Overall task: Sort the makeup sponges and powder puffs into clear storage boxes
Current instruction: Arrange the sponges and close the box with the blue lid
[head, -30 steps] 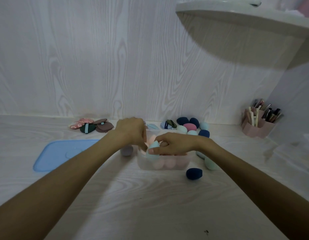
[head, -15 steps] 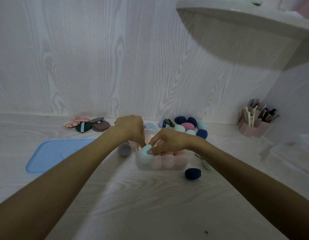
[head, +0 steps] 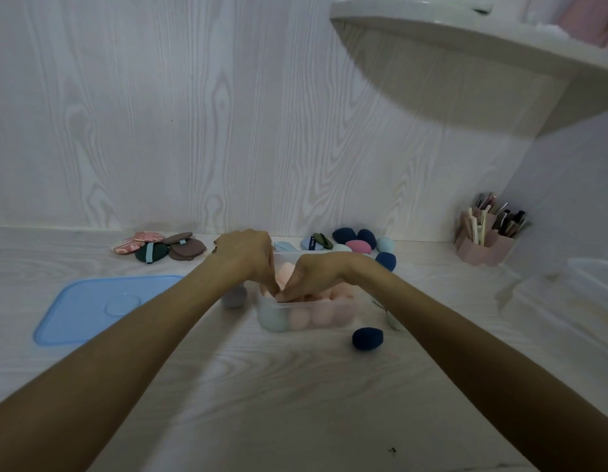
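A clear storage box (head: 330,305) stands mid-table, holding several peach sponges and one pale teal sponge (head: 273,319) in its near left corner. My left hand (head: 245,257) and my right hand (head: 318,271) meet over the box. Their fingers point down into it and press on the peach sponges (head: 285,271); the fingertips are partly hidden. Loose sponges lie around: a navy one (head: 367,338) in front right, a grey one (head: 233,297) left of the box, and a mixed cluster (head: 359,245) behind. Flat powder puffs (head: 159,247) are piled at the back left.
A blue lid (head: 98,308) lies flat on the left. A pink holder with brushes (head: 483,245) stands at the back right, and another clear box (head: 575,301) sits at the right edge. A corner shelf (head: 466,46) overhangs the upper right.
My right hand has put the pale teal sponge down into the box's near left corner and let go of it. Both hands now press lower into the box.
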Available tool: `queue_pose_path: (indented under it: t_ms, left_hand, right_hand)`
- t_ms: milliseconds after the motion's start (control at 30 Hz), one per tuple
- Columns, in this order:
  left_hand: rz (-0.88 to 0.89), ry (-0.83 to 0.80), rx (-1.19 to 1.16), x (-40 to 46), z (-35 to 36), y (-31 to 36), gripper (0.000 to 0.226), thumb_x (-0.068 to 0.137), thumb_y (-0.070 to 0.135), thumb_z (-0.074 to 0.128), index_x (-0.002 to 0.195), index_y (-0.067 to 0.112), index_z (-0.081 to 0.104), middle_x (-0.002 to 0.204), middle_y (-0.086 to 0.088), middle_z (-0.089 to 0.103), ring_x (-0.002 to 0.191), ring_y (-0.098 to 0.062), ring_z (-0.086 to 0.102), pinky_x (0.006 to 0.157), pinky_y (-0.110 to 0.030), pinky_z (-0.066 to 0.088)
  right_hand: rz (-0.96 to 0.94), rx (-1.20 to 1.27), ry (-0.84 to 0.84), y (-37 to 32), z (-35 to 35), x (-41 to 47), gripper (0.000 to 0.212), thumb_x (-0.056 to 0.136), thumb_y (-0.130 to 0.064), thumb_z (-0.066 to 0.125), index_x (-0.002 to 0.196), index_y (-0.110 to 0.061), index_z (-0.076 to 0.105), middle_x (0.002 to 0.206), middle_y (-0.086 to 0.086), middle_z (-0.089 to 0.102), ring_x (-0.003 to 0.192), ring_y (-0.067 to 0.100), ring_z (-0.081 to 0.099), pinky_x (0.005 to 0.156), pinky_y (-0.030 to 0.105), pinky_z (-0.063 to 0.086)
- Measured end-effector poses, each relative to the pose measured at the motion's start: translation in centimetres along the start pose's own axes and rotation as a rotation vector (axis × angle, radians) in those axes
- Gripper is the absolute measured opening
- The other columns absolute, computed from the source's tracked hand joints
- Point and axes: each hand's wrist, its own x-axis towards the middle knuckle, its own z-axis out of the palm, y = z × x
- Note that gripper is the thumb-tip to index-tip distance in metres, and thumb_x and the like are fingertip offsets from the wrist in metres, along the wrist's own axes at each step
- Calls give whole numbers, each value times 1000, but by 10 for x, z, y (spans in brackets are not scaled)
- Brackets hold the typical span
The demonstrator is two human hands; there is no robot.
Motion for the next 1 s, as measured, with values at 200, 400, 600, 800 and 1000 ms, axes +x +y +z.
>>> queue_pose_path:
  t_ms: [200, 400, 600, 800, 1000]
  left_hand:
    - [6, -9, -15, -7, -1, 2, 65, 58, 56, 80, 111, 23, 62, 110, 4, 62, 95, -18, 57, 81, -31, 48]
    - [275, -124, -180, -22, -21, -20, 25, 85, 35, 66, 109, 29, 71, 126, 0, 56, 96, -13, 50, 92, -30, 42]
    - [398, -247, -182, -28, -24, -10, 25, 83, 27, 69, 108, 28, 72, 89, 17, 66, 79, -4, 57, 90, -27, 48]
    - [291, -217, 103, -17, -13, 8, 42, 57, 54, 58, 92, 37, 73, 88, 15, 69, 89, -16, 64, 85, -38, 54]
    - [293, -27, -7, -13, -28, -2, 19, 83, 30, 68, 100, 38, 72, 102, 13, 62, 94, -9, 55, 70, -25, 42]
  right_hand:
    - [63, -2, -241, 4, 1, 8, 49, 92, -36, 52, 137, -17, 46, 137, 9, 49, 118, 27, 51, 101, 37, 46]
    - [-71, 181, -201, 10, -11, -9, 34, 95, -21, 52, 129, -19, 58, 105, -3, 59, 87, 13, 54, 75, 22, 47]
    - [-109, 305, 111, 30, -35, -23, 22, 85, -5, 65, 105, -10, 72, 101, 6, 71, 81, 12, 66, 82, 21, 55]
    - [94, 96, 38, 29, -19, -16, 31, 80, -22, 72, 106, -7, 67, 87, 0, 70, 85, 14, 68, 82, 24, 56]
    - [-61, 357, 260, 51, -21, -17, 25, 87, -10, 65, 111, -7, 70, 101, 9, 71, 75, 13, 66, 74, 22, 57]
